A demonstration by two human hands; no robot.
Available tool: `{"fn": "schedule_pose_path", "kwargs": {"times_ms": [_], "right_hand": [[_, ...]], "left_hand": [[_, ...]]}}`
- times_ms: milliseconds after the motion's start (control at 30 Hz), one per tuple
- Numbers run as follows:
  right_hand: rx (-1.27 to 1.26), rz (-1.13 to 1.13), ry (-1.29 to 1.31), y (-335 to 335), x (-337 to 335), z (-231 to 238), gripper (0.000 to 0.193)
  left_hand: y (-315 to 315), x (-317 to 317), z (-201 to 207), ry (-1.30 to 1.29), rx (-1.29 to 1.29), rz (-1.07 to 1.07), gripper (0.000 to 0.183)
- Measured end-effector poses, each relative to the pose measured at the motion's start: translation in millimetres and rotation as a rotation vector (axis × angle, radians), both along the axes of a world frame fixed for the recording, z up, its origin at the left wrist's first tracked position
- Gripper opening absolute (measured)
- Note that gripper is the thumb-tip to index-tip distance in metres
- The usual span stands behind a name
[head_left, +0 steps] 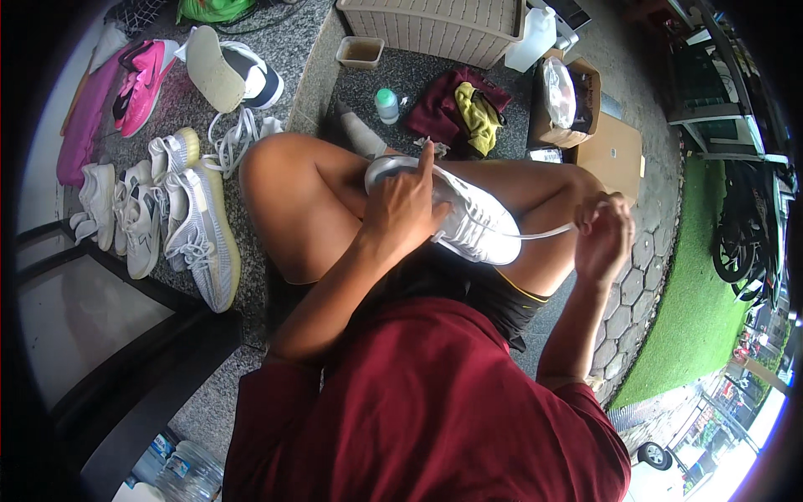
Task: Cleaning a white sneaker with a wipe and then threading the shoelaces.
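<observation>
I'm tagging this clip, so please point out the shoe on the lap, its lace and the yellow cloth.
Shoe on the lap (492,219), head view: its white upper.
Lace (545,233), head view: its free length.
Yellow cloth (478,124), head view: its crumpled middle.

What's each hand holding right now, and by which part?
The right hand holds the white lace at the far end of its visible stretch. The left hand lies over the white shoe near its opening; grip unclear.
</observation>
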State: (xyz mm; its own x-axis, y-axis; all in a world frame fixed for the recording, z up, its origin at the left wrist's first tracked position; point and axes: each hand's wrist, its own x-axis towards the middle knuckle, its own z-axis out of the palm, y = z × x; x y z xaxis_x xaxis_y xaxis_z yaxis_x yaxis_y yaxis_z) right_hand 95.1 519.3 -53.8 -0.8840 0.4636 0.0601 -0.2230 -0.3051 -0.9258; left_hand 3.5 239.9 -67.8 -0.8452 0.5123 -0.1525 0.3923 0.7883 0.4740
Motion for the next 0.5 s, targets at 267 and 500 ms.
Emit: {"fn": "schedule_pose_path", "kwargs": {"times_ms": [267,500], "right_hand": [[0.311,-0.212,-0.105,5.6,1.3,4.4,0.022],[0.6,-0.033,-0.351,17.3,17.9,1.2,0.019]], "left_hand": [[-44.0,-42.9,-7.1,-0.801,0.876,-0.242,0.032],[-63.3,-71.5,-9.0,-1.124,0.787,-0.386,0.02]]}}
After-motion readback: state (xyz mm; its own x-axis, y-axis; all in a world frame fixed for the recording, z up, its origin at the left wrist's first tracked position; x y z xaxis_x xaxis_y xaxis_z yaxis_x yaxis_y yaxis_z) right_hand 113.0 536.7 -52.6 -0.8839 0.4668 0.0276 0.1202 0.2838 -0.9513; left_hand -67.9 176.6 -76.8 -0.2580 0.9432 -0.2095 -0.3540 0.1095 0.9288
